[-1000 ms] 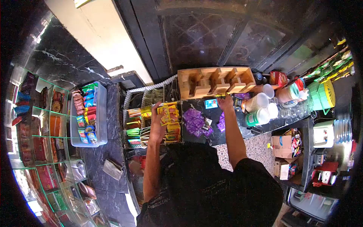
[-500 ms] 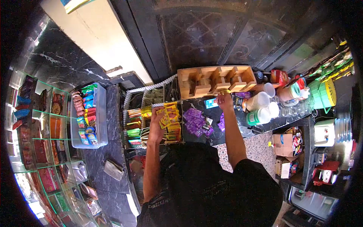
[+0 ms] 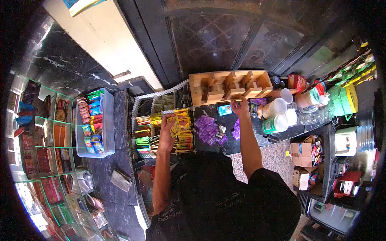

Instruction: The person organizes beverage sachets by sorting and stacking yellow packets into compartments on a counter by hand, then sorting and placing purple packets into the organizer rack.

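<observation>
My left hand [image 3: 167, 130] is closed around a few yellow sachets [image 3: 175, 127], over a wire-sided basket [image 3: 135, 120] packed with yellow, green and orange sachets. My right hand [image 3: 240, 108] is at the front edge of a wooden rack [image 3: 197, 96] with several compartments. Its fingers look slightly apart, and nothing shows between them. Just left of that hand lies a light-blue packet [image 3: 224, 110]. A heap of purple sachets [image 3: 210, 130] lies on the dark counter between my two arms.
White-lidded jars [image 3: 275, 107] and glasses crowd the counter at right, beside a green and yellow basket [image 3: 341, 100]. At left stands a clear plastic bin [image 3: 107, 136] of colourful packets, near glass shelves [image 3: 56, 148]. Cardboard boxes [image 3: 301, 154] sit in a low cabinet.
A yellow item at my right fingertips by the rack no longer shows. That hand's fingers have spread a little. My left hand stays nearly still with its sachets.
</observation>
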